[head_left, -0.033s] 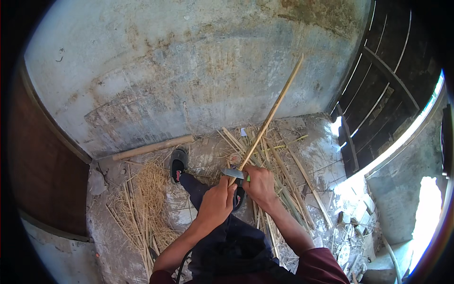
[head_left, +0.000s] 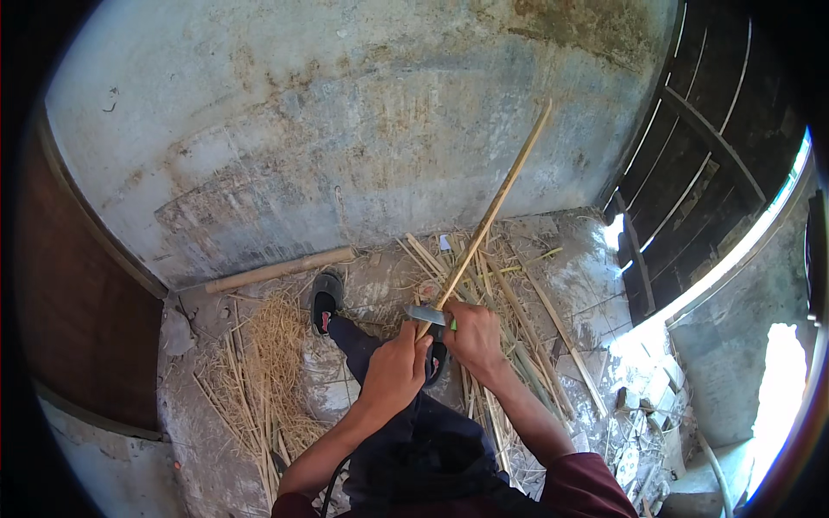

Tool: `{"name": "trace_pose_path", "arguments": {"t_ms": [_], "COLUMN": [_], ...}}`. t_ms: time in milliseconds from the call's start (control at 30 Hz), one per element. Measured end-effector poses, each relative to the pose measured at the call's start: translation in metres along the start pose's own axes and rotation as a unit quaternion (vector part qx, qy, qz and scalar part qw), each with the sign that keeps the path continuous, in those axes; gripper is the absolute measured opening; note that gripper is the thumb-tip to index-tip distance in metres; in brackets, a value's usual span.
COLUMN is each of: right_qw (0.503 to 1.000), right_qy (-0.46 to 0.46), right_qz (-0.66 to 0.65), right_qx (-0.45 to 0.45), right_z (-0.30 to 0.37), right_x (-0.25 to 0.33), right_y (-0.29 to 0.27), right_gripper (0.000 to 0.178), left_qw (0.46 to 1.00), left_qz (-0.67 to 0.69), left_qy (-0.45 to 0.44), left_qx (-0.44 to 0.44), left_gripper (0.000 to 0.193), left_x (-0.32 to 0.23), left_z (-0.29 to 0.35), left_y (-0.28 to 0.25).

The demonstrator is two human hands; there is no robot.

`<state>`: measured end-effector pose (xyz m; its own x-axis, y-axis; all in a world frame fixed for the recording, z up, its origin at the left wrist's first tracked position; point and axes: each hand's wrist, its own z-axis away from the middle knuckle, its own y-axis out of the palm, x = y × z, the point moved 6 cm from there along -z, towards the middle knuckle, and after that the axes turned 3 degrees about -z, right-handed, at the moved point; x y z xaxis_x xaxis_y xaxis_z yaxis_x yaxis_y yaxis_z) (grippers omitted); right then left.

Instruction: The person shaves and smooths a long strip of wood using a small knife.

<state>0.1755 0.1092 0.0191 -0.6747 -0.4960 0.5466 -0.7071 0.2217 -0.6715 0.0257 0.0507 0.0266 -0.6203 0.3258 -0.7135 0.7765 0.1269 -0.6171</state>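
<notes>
My left hand (head_left: 395, 369) is closed around the lower end of a long, thin bamboo strip (head_left: 496, 205), which slants up and away to the right. In my right hand (head_left: 475, 341) is a knife, its handle mostly hidden by the fingers, with a bit of bright green showing. The knife's short, wide metal blade (head_left: 426, 314) lies across the strip just beyond my left fingers. Both hands are close together over my lap.
Straw-like shavings (head_left: 276, 363) lie in a heap on the left. Several bamboo strips (head_left: 561, 337) spread over the floor to the right, near broken rubble (head_left: 656, 401). A thick pole (head_left: 281, 269) rests along the stained wall (head_left: 345, 129). My shoe (head_left: 326, 298) is beside the shavings.
The far tip of the bamboo strip has shifted very slightly to the left. My hands and the knife stay in nearly the same place.
</notes>
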Motion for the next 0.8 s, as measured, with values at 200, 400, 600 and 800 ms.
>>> {"name": "trace_pose_path", "arguments": {"t_ms": [200,400,600,800], "right_qw": [0.999,0.998,0.984,0.995], "right_qy": [-0.002,0.038,0.038,0.002], "right_qz": [0.035,0.051,0.088,0.041], "right_qx": [-0.017,-0.027,-0.149,-0.086], "right_z": [-0.014,-0.029,-0.054,-0.037], "right_x": [-0.006,-0.035,-0.075,-0.049], "right_y": [0.001,0.002,-0.023,-0.01], "right_gripper": [0.017,0.007,0.009,0.012], "left_qw": [1.0,1.0,1.0,0.999], "left_qz": [-0.008,-0.009,0.016,-0.031], "left_qy": [0.0,0.013,0.008,-0.009], "left_qx": [-0.027,-0.024,-0.004,0.026], "left_gripper": [0.019,0.019,0.021,0.021], "left_x": [0.004,0.007,0.007,0.009], "left_z": [-0.003,-0.001,0.005,0.007], "left_y": [-0.005,-0.002,-0.006,-0.003]}}
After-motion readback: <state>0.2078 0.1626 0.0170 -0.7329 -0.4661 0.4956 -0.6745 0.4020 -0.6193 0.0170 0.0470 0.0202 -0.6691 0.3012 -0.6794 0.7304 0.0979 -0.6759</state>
